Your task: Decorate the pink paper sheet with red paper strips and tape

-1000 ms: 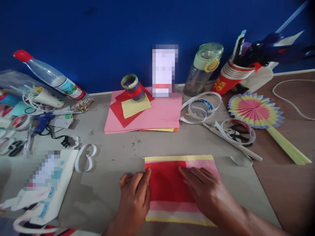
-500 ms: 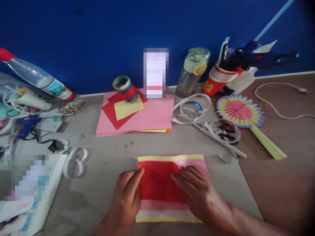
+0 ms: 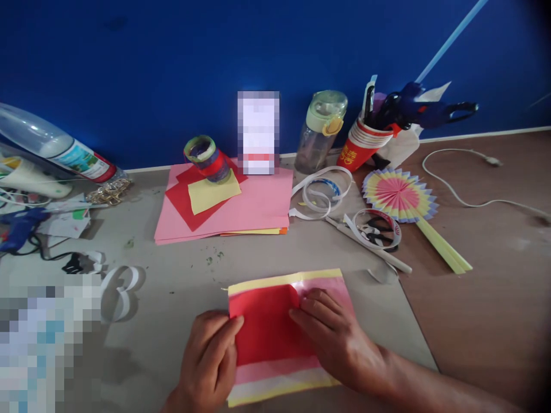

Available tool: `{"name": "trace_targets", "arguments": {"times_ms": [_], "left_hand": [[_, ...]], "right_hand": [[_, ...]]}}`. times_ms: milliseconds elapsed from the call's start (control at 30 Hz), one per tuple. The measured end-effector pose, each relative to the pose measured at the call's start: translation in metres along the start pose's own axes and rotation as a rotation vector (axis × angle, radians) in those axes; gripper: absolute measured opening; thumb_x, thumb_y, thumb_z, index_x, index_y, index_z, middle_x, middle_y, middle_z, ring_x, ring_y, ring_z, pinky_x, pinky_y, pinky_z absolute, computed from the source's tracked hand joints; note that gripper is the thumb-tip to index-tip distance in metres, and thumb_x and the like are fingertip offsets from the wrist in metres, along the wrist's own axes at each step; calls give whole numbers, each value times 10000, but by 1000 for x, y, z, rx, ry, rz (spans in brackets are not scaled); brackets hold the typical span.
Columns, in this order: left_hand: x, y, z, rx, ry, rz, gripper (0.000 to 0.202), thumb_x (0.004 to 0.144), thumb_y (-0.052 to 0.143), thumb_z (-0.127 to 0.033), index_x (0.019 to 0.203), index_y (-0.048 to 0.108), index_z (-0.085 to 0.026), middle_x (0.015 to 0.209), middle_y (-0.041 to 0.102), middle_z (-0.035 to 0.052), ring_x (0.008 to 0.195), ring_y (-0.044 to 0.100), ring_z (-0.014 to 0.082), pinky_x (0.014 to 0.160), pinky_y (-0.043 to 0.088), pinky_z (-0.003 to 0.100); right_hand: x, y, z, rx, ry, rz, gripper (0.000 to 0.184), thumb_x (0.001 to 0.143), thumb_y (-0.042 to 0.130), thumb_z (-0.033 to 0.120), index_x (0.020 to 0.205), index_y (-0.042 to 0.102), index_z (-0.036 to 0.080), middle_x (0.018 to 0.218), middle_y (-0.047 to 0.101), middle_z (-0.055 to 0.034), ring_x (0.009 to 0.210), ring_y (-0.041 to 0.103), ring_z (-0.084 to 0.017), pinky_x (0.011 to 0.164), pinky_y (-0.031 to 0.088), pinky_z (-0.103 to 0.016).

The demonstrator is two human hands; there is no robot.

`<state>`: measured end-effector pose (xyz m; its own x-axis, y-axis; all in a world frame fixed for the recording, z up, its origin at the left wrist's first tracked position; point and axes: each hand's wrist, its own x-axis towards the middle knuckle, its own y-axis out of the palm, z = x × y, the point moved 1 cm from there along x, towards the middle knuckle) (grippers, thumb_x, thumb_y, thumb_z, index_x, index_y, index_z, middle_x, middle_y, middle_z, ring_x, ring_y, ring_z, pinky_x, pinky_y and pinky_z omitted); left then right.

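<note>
A red paper (image 3: 267,327) lies over a pink sheet (image 3: 258,371) with white and yellow bands along its near and far edges. My left hand (image 3: 210,358) is closed at the left edge of these layered papers, its thumb on top of the red one and the other fingers curled. My right hand (image 3: 336,338) pinches the red paper's right edge, which lifts a little at the far corner. The fingertips under that edge are partly hidden.
Behind the papers, a tape-wrapped jar (image 3: 209,160) stands on stacked coloured paper (image 3: 262,209). To the right are a water bottle (image 3: 321,132), red paper cups (image 3: 364,143), a craft knife (image 3: 370,246) and a pleated paper fan (image 3: 400,195). White paper strips (image 3: 123,292) curl at left.
The view has turned slightly, so most things appear farther left. The red paper's far right corner now curls up more beside my right hand. Both hands keep their hold.
</note>
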<state>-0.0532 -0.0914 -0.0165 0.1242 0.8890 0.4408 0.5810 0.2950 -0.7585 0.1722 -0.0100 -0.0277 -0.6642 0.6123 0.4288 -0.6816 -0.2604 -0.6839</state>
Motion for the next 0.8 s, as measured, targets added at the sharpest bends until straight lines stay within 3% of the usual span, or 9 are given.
{"name": "trace_targets", "arguments": {"times_ms": [133, 300, 433, 633, 800], "left_hand": [[-10, -4, 3, -102, 1, 80, 385, 875, 476, -102, 1240, 544, -207, 990, 626, 84, 965, 589, 187, 846, 514, 309], [-35, -1, 12, -129, -234, 165, 520, 926, 463, -390, 1403, 380, -201, 1230, 606, 143, 1051, 635, 237, 852, 538, 309], [-33, 4, 12, -349, -395, 159, 570, 950, 386, -448, 1445, 259, -195, 1195, 625, 155, 1039, 651, 240, 811, 552, 307], [-23, 8, 11, -494, -426, 95, 604, 939, 307, -557, 1427, 270, -204, 1103, 651, 129, 1024, 642, 223, 839, 531, 316], [-26, 4, 14, -341, -345, 206, 491, 930, 423, -483, 1352, 414, -231, 1176, 632, 116, 1074, 622, 233, 892, 514, 319]], "right_hand": [[0, 0, -4, 136, 58, -64, 296, 817, 451, -31, 1006, 602, 141, 828, 631, -94, 791, 561, -188, 720, 509, -334], [3, -8, -7, 396, 193, -82, 245, 837, 460, 0, 933, 600, 177, 765, 596, -46, 731, 572, -137, 718, 499, -272], [5, -14, -8, 510, 277, -73, 219, 836, 470, 31, 895, 589, 205, 720, 577, -12, 690, 554, -124, 662, 467, -239], [3, -23, -12, 756, 477, -64, 164, 856, 499, 106, 799, 608, 214, 678, 544, 12, 631, 511, -106, 599, 436, -195], [-2, -26, -17, 791, 676, -115, 111, 862, 571, 235, 785, 651, 221, 726, 584, 4, 646, 533, -105, 593, 444, -179]]}}
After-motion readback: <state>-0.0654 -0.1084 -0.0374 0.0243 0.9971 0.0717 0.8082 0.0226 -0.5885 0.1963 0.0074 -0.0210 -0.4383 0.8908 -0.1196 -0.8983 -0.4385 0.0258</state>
